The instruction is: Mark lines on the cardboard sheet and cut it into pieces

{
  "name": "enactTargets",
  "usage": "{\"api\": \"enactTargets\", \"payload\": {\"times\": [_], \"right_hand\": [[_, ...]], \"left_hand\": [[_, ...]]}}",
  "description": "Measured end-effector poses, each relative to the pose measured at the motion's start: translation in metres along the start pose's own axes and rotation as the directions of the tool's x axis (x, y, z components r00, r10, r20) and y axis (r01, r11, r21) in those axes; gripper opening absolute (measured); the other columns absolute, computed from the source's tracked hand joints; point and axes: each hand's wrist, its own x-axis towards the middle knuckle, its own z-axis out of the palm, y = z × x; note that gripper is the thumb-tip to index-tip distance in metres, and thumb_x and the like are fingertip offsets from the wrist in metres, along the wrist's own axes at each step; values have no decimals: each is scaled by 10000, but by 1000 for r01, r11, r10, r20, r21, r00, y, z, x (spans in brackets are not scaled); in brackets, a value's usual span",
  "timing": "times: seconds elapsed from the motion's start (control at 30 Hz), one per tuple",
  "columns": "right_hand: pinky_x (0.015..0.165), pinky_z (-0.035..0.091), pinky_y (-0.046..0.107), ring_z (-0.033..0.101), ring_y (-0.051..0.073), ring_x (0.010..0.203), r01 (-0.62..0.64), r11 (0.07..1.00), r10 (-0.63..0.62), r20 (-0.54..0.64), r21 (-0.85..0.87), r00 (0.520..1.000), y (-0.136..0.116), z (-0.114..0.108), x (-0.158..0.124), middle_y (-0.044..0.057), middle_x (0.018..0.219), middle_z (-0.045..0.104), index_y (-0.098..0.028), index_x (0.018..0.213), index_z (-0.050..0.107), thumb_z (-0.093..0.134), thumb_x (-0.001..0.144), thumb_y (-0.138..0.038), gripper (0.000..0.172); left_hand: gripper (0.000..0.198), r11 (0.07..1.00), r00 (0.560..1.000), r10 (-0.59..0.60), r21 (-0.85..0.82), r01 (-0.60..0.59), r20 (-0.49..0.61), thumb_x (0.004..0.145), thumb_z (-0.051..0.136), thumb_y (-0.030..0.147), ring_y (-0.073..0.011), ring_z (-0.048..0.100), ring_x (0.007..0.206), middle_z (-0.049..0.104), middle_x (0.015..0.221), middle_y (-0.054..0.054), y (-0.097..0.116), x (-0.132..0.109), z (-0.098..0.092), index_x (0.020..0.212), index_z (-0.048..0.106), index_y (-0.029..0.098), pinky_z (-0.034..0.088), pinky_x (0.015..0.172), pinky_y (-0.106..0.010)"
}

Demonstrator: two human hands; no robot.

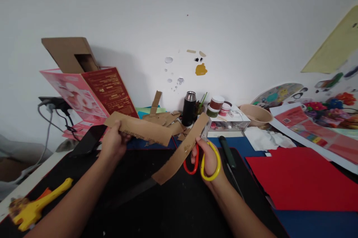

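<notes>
My left hand (114, 143) grips the left end of a brown cardboard strip (145, 130) with printed marks, held up above the black mat (134, 204). In my right hand (208, 159) are scissors (212, 173) with one red and one yellow handle loop, their blades pointing up and partly hidden. A second cardboard strip (177, 159) slants from upper right to lower left beside the scissors, held at the fingers of my right hand. The two strips are apart.
Cardboard scraps (160, 119), a black bottle (189, 109) and paint jars (216, 104) stand along the wall. A pink box (84, 96) is at left, a yellow toy (36, 208) at lower left. Right are a green cutter (228, 152) and red sheet (304, 180).
</notes>
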Motion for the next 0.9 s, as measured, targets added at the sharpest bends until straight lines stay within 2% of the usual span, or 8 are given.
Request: {"api": "enactTargets", "payload": {"times": [0.03,0.13,0.23,0.3,0.5,0.63,0.8,0.9], "right_hand": [[405,373,223,491,112,375,-8,1000,8,11,-4,1000,0,1,-1,-13,458,545,-189,579,582,764,836,-594,513],[395,360,219,495,118,363,-26,1000,26,26,-14,999,-2,2,-4,-11,432,542,-192,584,580,759,828,-606,513],[395,369,213,503,115,363,-18,1000,19,17,-6,1000,-4,4,-5,-12,439,552,-194,585,571,774,810,-607,512],[387,374,209,510,111,362,-30,1000,30,12,-1,999,-4,6,-7,-16,461,567,-193,597,573,789,789,-609,507],[346,361,201,515,115,339,-93,996,93,14,4,996,3,10,-9,-26,469,571,-198,630,572,798,752,-620,494],[348,378,197,522,112,344,-89,996,88,15,14,996,8,11,-11,-23,474,578,-192,634,581,798,764,-604,483],[336,374,188,536,112,336,-98,995,98,2,24,995,12,12,-8,-25,487,598,-188,648,580,827,743,-582,475],[327,375,189,538,117,331,-95,995,95,-14,28,995,14,11,-5,-32,486,599,-193,675,581,816,741,-600,475]], "left_hand": [[67,1000,1000,13,-27,-13,-21,1055,481,212,-77,529,377,562,548,96,-4,-3,4,1006,526,216,415,418,-146],[126,998,1000,0,-68,-1,-4,1008,500,91,-120,655,462,692,645,2,-15,-13,15,1011,610,153,495,444,-166],[174,994,999,-15,-109,18,28,1011,480,50,-165,762,610,764,771,-60,-23,-19,21,1014,633,132,632,605,-230],[202,991,998,-33,-127,39,43,1034,443,49,-191,805,710,782,833,-97,-28,-21,22,996,627,125,669,704,-269],[232,981,987,-140,-125,150,83,1057,398,60,-247,829,915,793,1034,-214,-40,-16,28,1067,625,104,692,812,-334],[232,972,965,-208,-77,222,160,1052,414,64,-244,815,1023,773,1186,-233,-38,-9,41,1138,623,116,691,859,-333],[216,958,926,-286,58,280,246,1028,481,88,-275,816,1008,762,1164,-270,-25,-4,56,1163,649,73,691,859,-367],[200,964,937,-260,128,235,235,1011,499,74,-273,807,1033,764,1135,-263,-19,-8,52,1095,680,65,665,918,-363]]}}
